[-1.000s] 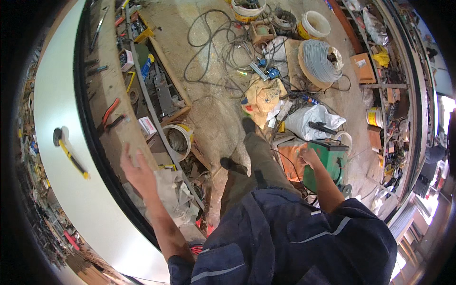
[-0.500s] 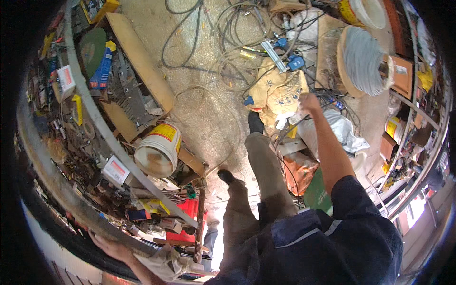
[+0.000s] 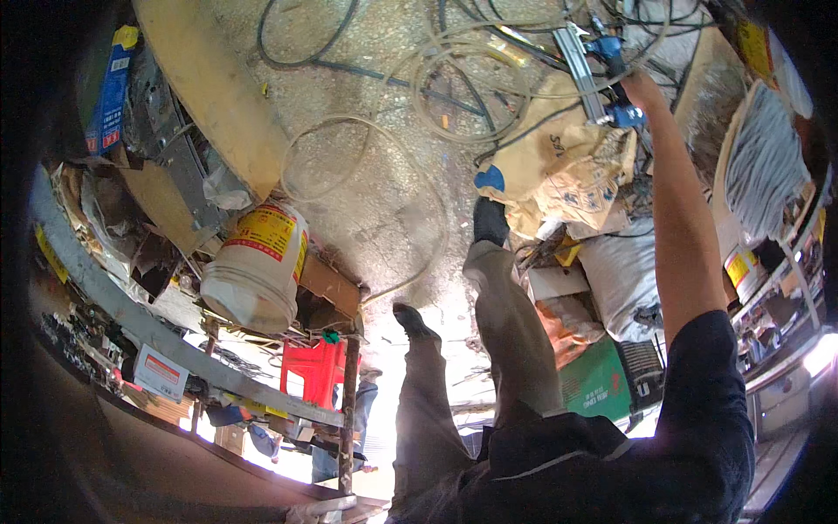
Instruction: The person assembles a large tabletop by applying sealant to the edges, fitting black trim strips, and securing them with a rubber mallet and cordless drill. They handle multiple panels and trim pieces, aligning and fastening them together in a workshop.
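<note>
Seemingly grasping, the right hand (image 3: 644, 91) meets the tool (image 3: 580, 72), closure unclear, left hand unseen; lifting would need a firm grip.

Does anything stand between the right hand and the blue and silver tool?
Nothing visible does: the right hand is right at the blue and silver tool. The tan bag lies by the right shoe, not between them.

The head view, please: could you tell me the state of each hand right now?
Left hand: out of view, so it cannot be told.
Right hand: at the blue-and-silver tool; whether closed around it cannot be told.
</note>
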Available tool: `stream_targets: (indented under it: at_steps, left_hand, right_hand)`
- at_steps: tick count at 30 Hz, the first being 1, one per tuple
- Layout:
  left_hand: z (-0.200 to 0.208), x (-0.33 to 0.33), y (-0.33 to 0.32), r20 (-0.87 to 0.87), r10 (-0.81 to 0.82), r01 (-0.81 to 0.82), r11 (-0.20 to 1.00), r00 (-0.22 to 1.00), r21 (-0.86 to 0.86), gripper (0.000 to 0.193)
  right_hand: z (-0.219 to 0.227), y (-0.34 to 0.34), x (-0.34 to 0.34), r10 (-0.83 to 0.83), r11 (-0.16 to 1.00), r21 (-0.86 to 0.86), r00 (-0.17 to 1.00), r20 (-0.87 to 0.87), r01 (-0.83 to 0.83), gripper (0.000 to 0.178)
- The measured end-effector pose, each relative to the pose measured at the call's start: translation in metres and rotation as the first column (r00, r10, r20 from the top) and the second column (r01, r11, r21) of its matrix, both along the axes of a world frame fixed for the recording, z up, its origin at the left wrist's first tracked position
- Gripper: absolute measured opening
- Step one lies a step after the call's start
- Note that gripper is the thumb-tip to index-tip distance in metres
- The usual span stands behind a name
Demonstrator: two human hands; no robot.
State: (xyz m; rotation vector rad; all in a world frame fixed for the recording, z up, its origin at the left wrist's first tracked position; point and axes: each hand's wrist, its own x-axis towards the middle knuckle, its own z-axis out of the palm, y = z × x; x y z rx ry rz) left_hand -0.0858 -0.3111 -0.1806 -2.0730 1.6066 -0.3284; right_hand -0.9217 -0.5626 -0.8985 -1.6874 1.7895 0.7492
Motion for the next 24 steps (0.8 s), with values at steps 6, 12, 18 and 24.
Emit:
stream_targets:
  at_steps: [6, 12, 18, 24]
  left_hand:
    - [0.0, -0.002, 0.003, 0.013, 0.026, -0.026, 1.0, 1.0, 0.013, 0.066]
    - [0.024, 0.006, 0.026, -0.012, 0.034, -0.034, 0.999, 0.999, -0.028, 0.067]
    - [0.036, 0.012, 0.045, -0.089, 0.051, -0.061, 0.992, 0.995, -0.114, 0.064]
    - [0.005, -0.039, 0.019, -0.565, 0.121, -0.426, 0.786, 0.816, -0.447, 0.049]
  right_hand:
    - [0.016, -0.009, 0.051, -0.043, 0.993, -0.114, 0.999, 0.009, 0.044, 0.054]
    - [0.066, 0.041, 0.111, -0.384, 0.92, 0.001, 0.902, 0.196, 0.391, 0.059]
    - [0.158, 0.239, 0.17, -0.956, -0.132, 0.733, -0.28, 0.083, 0.667, 0.058]
    - [0.447, 0.347, 0.264, -0.97, 0.047, 0.827, -0.17, 0.171, 0.561, 0.052]
